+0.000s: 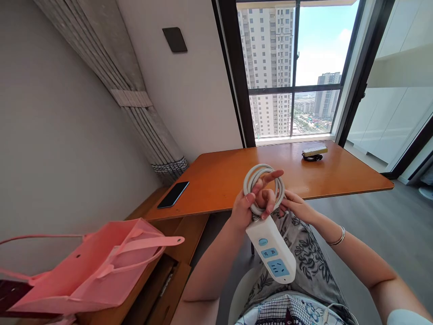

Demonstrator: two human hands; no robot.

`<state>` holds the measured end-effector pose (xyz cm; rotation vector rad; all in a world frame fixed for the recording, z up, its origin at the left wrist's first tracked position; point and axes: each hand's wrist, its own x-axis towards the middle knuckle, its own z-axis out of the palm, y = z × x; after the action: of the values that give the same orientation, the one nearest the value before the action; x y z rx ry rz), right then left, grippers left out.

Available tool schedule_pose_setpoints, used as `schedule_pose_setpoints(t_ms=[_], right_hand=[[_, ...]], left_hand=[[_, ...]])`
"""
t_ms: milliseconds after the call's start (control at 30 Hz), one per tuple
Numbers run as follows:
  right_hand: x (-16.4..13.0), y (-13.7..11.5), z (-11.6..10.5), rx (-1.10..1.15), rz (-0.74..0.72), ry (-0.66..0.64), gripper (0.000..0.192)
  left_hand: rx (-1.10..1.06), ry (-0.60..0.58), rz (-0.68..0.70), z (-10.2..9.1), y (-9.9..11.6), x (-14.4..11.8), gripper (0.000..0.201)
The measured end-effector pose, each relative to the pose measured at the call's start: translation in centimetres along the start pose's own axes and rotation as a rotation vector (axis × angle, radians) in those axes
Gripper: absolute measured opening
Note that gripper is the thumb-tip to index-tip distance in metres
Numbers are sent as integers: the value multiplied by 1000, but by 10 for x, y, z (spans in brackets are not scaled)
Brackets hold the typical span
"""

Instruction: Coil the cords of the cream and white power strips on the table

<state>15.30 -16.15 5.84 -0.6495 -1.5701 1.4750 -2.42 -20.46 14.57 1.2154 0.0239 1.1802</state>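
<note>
A white power strip [270, 253] with pale blue sockets and a blue switch hangs tilted in front of my lap. Its white cable [250, 177] is wound into several loops just above the strip. My left hand [255, 201] is closed around the coil, with one finger stretched out through the loops. At the coil's right side is my right hand [293, 205], its fingers bent together on a part of the cable; the fingertips are partly hidden. The plug does not show.
Across the wooden table [216, 180] lie a black phone [173, 194] at left and another power strip [314, 151] with a black cord at the far right. A pink bag [111, 266] sits at lower left, beside an open drawer [169, 289]. A window stands behind.
</note>
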Motion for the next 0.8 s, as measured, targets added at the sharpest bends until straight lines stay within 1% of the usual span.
schedule_pose_setpoints(t_ms=[67, 133, 233, 333, 367, 433, 533, 633, 667, 733, 800], right_hand=[[-7, 13, -7, -106, 36, -26, 41], [-14, 24, -14, -176, 40, 25, 40], [-20, 32, -23, -242, -40, 194, 42], [-21, 24, -27, -410, -159, 364, 40], [-21, 19, -27, -505, -202, 390, 38], [-22, 6, -26, -718, -283, 376, 34], [-27, -12, -22, -989, -367, 263, 33], [-32, -25, -15, -1213, -440, 182, 32], [-34, -28, -13, -1281, -471, 166, 32], [-37, -32, -8, -1405, -546, 133, 32], [-40, -36, -4, -1503, -652, 89, 31]], left_hand=[[44, 99, 112, 1, 15, 2, 35], [98, 207, 209, -2, 29, 4, 32], [190, 318, 310, -8, 38, 8, 31], [270, 335, 393, -13, 32, 12, 32], [307, 324, 414, -14, 28, 13, 32], [408, 286, 425, -15, 19, 13, 29], [588, 180, 380, -20, 10, 13, 23], [850, 19, 322, -25, 7, 13, 19], [974, -28, 290, -25, 7, 13, 23], [1223, -103, 193, -25, 7, 13, 40], [1387, -164, 82, -24, 6, 13, 57]])
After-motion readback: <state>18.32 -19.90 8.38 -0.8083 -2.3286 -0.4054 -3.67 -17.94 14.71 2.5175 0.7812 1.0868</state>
